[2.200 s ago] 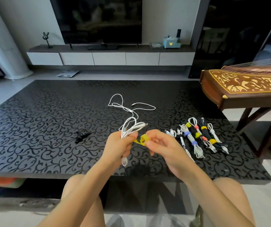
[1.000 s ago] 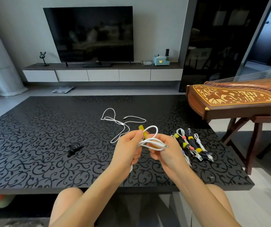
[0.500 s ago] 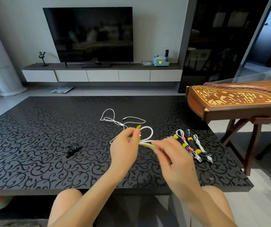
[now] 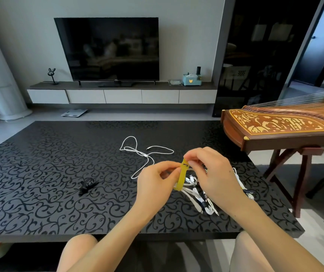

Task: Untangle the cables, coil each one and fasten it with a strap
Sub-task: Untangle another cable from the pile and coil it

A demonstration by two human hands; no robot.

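My left hand (image 4: 155, 185) grips a coiled white cable (image 4: 191, 191) above the table's front middle. A yellow strap (image 4: 182, 176) runs around the coil and stands upright between my hands. My right hand (image 4: 213, 173) pinches the strap's upper end with thumb and fingers. A loose white cable (image 4: 143, 154) lies in open loops on the black patterned table (image 4: 39, 183), just beyond my hands. Several strapped cable bundles (image 4: 208, 207) lie to the right, mostly hidden behind my right hand.
A small black strap or tie (image 4: 87, 185) lies on the table to the left. A wooden zither (image 4: 282, 130) on a stand sits close to the table's right edge. A TV (image 4: 108, 49) and low cabinet stand at the far wall.
The coil was turned and the strap pulled around it. My right hand has risen from below the coil to pinch the strap's upper end, and the strap now stands upright.
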